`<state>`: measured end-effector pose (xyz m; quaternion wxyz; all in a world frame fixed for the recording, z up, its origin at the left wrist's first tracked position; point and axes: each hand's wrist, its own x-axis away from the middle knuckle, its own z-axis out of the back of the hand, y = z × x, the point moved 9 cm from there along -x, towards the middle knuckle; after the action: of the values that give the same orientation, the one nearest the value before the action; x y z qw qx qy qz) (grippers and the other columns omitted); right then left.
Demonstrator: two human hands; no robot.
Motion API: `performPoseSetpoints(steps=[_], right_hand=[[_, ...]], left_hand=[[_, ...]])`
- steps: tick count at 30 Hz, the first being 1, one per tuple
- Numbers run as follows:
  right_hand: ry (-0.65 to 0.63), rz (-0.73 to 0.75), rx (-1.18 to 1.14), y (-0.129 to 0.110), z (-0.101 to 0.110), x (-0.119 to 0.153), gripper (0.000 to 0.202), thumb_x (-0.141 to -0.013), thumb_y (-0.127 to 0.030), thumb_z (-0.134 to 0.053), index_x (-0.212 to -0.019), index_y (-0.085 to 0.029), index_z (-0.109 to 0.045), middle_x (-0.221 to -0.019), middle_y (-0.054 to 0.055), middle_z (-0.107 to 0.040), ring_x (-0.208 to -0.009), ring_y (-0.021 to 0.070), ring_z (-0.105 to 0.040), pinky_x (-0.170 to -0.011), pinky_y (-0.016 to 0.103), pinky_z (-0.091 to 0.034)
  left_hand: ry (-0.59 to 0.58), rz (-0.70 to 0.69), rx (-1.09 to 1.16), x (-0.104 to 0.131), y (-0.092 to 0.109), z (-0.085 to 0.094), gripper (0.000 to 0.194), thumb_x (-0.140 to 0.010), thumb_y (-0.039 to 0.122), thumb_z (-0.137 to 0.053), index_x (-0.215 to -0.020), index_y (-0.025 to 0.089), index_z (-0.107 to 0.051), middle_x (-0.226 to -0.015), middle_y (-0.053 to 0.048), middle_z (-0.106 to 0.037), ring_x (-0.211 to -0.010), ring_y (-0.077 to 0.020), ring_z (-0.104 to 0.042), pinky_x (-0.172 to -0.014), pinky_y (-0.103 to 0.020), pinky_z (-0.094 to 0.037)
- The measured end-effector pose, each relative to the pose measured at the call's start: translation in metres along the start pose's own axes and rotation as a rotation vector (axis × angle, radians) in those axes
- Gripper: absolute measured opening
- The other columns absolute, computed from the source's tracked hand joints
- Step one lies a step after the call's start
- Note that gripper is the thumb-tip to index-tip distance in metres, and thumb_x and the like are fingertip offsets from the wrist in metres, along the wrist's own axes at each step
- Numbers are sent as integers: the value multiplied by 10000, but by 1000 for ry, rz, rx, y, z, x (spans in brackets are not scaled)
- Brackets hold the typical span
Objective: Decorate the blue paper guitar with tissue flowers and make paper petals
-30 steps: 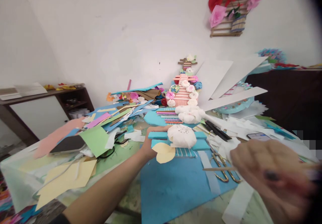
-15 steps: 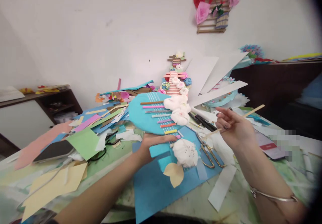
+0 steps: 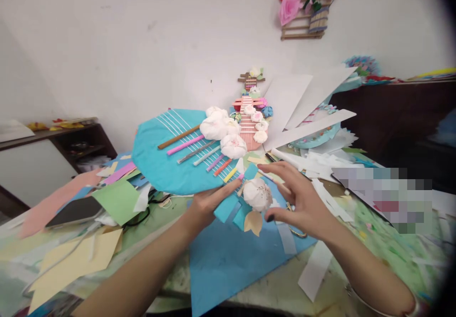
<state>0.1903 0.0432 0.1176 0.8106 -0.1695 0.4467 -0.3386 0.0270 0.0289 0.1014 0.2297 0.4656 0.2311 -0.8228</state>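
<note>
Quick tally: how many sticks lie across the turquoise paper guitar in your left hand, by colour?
brown wooden stick: 1
pink sticks: 2
grey stick: 1
pale blue stick: 1
purple stick: 1
orange stick: 1
yellow stick: 1
Total on the turquoise paper guitar: 8

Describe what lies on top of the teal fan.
White strings, coloured sticks and white flowers lie on the teal fan. Its underside is hidden.
</note>
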Motion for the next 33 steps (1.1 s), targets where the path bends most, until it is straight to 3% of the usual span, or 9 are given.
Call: performPoseSetpoints(steps=[3,9,15,22,30,33], right_hand=[[-24,38,35,-5,-10,1,638,-656,-425,-757,-1240,-294,-536,-1186,93,-468,-1082,256,-509,-790,336,-504],[-51,33,-32,-1,-17,2,495,-731,-384,-704,-1195,-292,-558,-1147,92,-470,-1024,227,-526,-604,249,-493],[-56,56,-31,-1,-22,1,400,-759,-356,-680,-1133,-260,-578,-1111,93,-480,-1014,214,-528,-744,306,-511],[-53,63,-2,-2,-25,1,316,-772,-334,-664,-1066,-250,-585,-1083,95,-481,-969,208,-538,-748,318,-518],[-35,31,13,-2,-22,3,602,-684,-357,-747,-1227,-268,-503,-1201,105,-415,-1094,234,-476,-673,248,-538],[-49,34,58,1,-27,3,526,-726,-340,-709,-1212,-265,-521,-1185,105,-424,-1085,233,-487,-689,260,-541]], left_hand=[[14,-33,12,0,4,1,503,-797,181,-638,-1286,205,-525,-1191,-72,-642,-1175,-270,-544,-1085,-466,-362],[-37,-44,31,-1,5,-2,500,-804,181,-626,-1292,193,-519,-1193,-98,-638,-1165,-270,-553,-1058,-458,-397],[24,-105,12,6,6,-2,566,-771,177,-666,-1311,197,-497,-1238,-94,-610,-1204,-284,-517,-1079,-458,-376],[36,-79,54,6,5,-3,553,-799,188,-640,-1326,230,-477,-1265,-69,-592,-1195,-271,-527,-1101,-455,-342],[-8,-187,-193,3,14,3,498,-808,299,-639,-1282,194,-529,-1177,-74,-650,-1171,-276,-545,-1118,-464,-299],[-30,-213,-208,5,16,1,478,-839,312,-595,-1294,190,-513,-1179,-82,-647,-1165,-272,-550,-1105,-451,-325]])
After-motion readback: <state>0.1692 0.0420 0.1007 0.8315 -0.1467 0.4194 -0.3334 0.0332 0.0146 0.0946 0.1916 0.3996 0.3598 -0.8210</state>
